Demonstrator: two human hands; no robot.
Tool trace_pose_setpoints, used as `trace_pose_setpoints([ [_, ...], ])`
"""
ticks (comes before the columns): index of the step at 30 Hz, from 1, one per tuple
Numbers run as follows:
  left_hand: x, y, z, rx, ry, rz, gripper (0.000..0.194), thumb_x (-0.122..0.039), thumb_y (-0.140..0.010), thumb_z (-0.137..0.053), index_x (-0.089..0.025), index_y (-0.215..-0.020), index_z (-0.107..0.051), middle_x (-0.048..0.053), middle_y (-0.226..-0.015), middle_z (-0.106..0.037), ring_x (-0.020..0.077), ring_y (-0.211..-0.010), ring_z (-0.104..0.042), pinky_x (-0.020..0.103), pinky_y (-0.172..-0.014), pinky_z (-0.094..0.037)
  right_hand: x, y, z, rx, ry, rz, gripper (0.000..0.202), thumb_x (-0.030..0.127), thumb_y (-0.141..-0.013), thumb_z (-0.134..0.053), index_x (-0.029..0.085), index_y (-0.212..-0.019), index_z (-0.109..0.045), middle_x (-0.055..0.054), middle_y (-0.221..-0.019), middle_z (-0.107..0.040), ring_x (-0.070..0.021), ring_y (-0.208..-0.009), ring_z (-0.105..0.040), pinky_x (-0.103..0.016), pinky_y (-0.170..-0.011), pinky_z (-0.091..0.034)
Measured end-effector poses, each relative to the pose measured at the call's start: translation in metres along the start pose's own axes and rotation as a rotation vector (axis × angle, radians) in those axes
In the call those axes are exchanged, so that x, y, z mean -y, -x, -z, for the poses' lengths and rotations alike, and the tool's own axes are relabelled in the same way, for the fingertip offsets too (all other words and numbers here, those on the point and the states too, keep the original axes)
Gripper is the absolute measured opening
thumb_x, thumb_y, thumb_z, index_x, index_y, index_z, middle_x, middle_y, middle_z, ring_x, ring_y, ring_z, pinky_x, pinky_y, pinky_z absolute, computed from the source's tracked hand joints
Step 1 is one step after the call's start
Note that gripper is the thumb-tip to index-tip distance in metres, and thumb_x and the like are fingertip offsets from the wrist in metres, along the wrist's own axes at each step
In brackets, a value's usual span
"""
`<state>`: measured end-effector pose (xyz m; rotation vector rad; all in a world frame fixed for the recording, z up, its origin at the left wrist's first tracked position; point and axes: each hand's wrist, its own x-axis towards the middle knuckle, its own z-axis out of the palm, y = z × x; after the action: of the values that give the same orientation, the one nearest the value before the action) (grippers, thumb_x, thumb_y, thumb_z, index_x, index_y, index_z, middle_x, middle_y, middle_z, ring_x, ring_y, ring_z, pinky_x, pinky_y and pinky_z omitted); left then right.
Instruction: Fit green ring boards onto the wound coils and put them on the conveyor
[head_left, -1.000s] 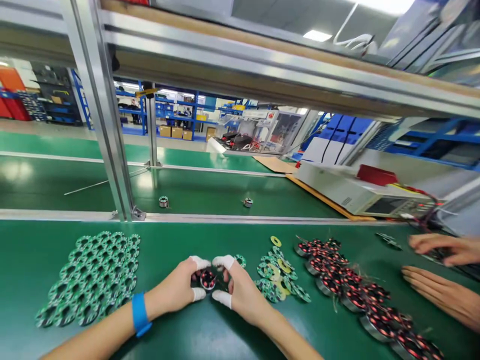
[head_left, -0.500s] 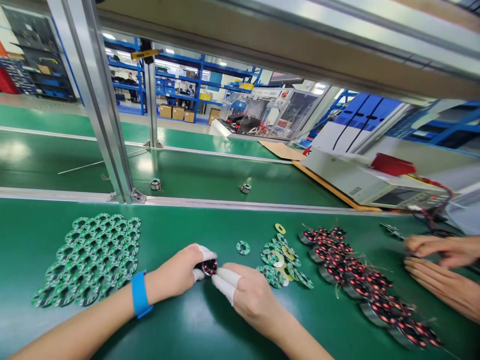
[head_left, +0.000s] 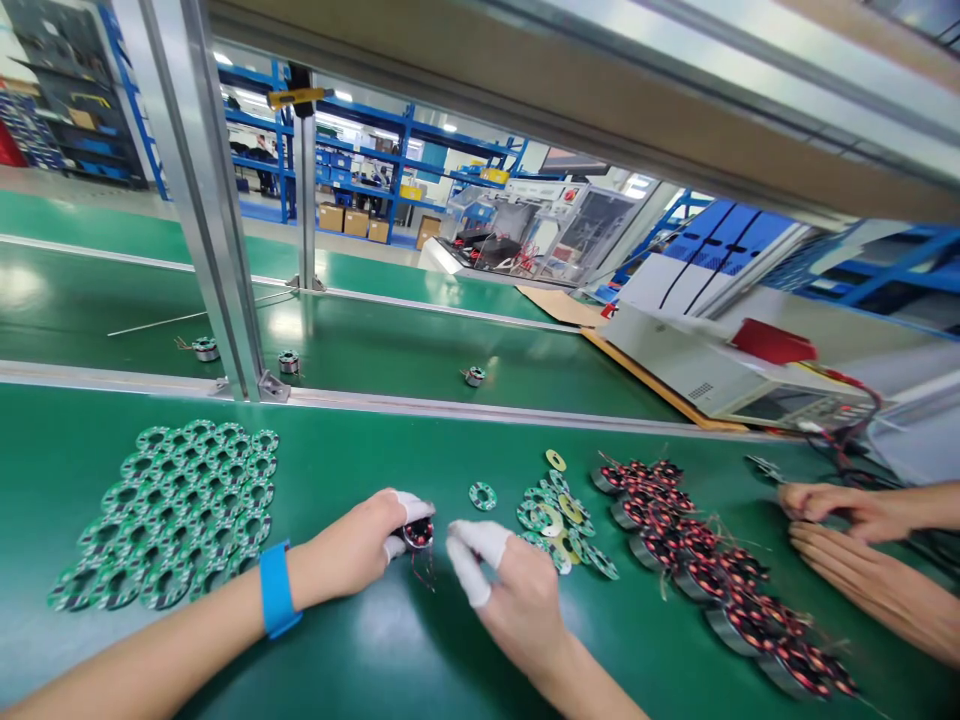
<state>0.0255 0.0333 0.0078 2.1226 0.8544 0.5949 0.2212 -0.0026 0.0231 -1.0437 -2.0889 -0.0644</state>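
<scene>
My left hand (head_left: 367, 545), with white covers on thumb and finger and a blue band at the wrist, grips a small motor stator (head_left: 418, 533) between those fingertips. The stator has dark and reddish windings, and thin wires dangle below it. Just to its right, apart from it, is my right hand (head_left: 514, 590). White covers are on its thumb and forefinger too; their tips come together, and I see nothing between them. A single green ring-shaped circuit board (head_left: 483, 496) lies beyond my right hand. To its right is a loose pile of green and yellowish rings (head_left: 559, 520).
Rows of green ring boards (head_left: 165, 515) cover the left side. Many wound stators (head_left: 701, 560) stand in rows at right. Another person's hands (head_left: 862, 540) are beyond them. A metal upright (head_left: 202, 200) and rail stand behind; several stators (head_left: 289, 362) sit past the rail.
My right hand has drawn back to the right, away from the stator. The stator's wires now hang down in view. The camera view has shifted slightly.
</scene>
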Motion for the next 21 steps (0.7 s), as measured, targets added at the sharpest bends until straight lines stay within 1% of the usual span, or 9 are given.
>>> trace_pose_setpoints([
  [2, 0.0, 0.001, 0.0, 0.011, 0.004, -0.003, 0.045, -0.002, -0.078, -0.047, -0.021, -0.118, -0.053, 0.006, -0.114, -0.059, 0.0197, -0.104, -0.052, 0.033, -0.095, -0.04, -0.015, -0.002, 0.0, 0.037, 0.12, -0.207, 0.018, 0.02, -0.085, -0.048, 0.018, -0.092, -0.065, -0.006, -0.074, -0.068, -0.0165, -0.059, -0.062, -0.028, -0.055, -0.051],
  [4, 0.0, 0.001, 0.001, 0.014, 0.012, 0.003, 0.053, 0.002, -0.074, -0.042, -0.021, -0.121, -0.051, 0.007, -0.118, -0.057, 0.0198, -0.108, -0.051, 0.035, -0.098, -0.039, -0.033, -0.005, 0.001, 0.147, 0.277, -0.351, 0.026, 0.026, -0.083, -0.05, 0.015, -0.102, -0.063, -0.012, -0.09, -0.067, -0.0223, -0.072, -0.063, -0.035, -0.062, -0.052],
  [7, 0.002, 0.0, 0.004, -0.053, 0.015, 0.051, 0.063, 0.006, -0.069, -0.036, -0.018, -0.126, -0.045, 0.009, -0.128, -0.05, 0.0197, -0.117, -0.046, 0.037, -0.102, -0.035, -0.056, -0.01, 0.006, 0.359, 0.424, -0.423, 0.044, 0.035, -0.077, -0.059, 0.009, -0.113, -0.06, -0.021, -0.11, -0.06, -0.0336, -0.097, -0.057, -0.046, -0.077, -0.049],
  [9, 0.002, -0.002, 0.006, -0.131, 0.014, 0.119, 0.06, 0.004, -0.069, -0.035, -0.017, -0.123, -0.047, 0.009, -0.125, -0.052, 0.0196, -0.115, -0.047, 0.037, -0.1, -0.037, -0.064, -0.012, 0.009, 0.464, 0.435, -0.441, 0.042, 0.036, -0.074, -0.063, 0.008, -0.105, -0.064, -0.021, -0.105, -0.063, -0.0357, -0.096, -0.056, -0.048, -0.079, -0.047],
  [11, 0.0, -0.003, 0.009, -0.214, 0.016, 0.16, 0.049, 0.0, -0.073, -0.038, -0.017, -0.116, -0.051, 0.008, -0.117, -0.056, 0.0193, -0.108, -0.051, 0.036, -0.097, -0.04, -0.064, -0.014, 0.01, 0.505, 0.429, -0.46, 0.032, 0.031, -0.074, -0.064, 0.012, -0.099, -0.067, -0.017, -0.095, -0.066, -0.033, -0.091, -0.058, -0.045, -0.077, -0.048],
  [13, -0.004, -0.003, 0.011, -0.28, 0.008, 0.156, 0.034, -0.009, -0.079, -0.041, -0.017, -0.11, -0.054, 0.008, -0.112, -0.057, 0.0195, -0.103, -0.051, 0.036, -0.094, -0.041, -0.058, -0.015, 0.011, 0.49, 0.388, -0.447, 0.029, 0.025, -0.074, -0.064, 0.015, -0.101, -0.067, -0.013, -0.09, -0.067, -0.0288, -0.088, -0.059, -0.04, -0.075, -0.049],
  [16, -0.013, -0.004, 0.011, -0.336, -0.028, 0.107, 0.022, -0.025, -0.085, -0.047, -0.017, -0.103, -0.055, 0.008, -0.105, -0.057, 0.0208, -0.099, -0.05, 0.036, -0.09, -0.04, -0.041, -0.015, 0.01, 0.397, 0.183, -0.304, 0.037, 0.02, -0.075, -0.063, 0.019, -0.111, -0.061, -0.009, -0.093, -0.066, -0.0231, -0.086, -0.06, -0.035, -0.074, -0.051],
  [19, -0.024, -0.006, 0.01, -0.281, -0.049, 0.082, 0.017, -0.03, -0.086, -0.046, -0.018, -0.086, -0.059, 0.005, -0.089, -0.059, 0.0197, -0.089, -0.049, 0.033, -0.081, -0.041, -0.022, -0.015, 0.008, 0.275, -0.051, -0.119, 0.039, 0.017, -0.077, -0.058, 0.022, -0.116, -0.058, -0.007, -0.092, -0.066, -0.02, -0.081, -0.06, -0.033, -0.07, -0.053],
  [21, -0.029, -0.008, 0.008, -0.243, -0.04, 0.096, 0.023, -0.026, -0.087, -0.043, -0.018, -0.071, -0.057, 0.003, -0.078, -0.057, 0.0176, -0.08, -0.049, 0.031, -0.074, -0.04, -0.012, -0.015, 0.004, 0.208, -0.124, -0.074, 0.04, 0.018, -0.079, -0.057, 0.022, -0.119, -0.056, -0.007, -0.091, -0.066, -0.0188, -0.076, -0.06, -0.032, -0.066, -0.053],
])
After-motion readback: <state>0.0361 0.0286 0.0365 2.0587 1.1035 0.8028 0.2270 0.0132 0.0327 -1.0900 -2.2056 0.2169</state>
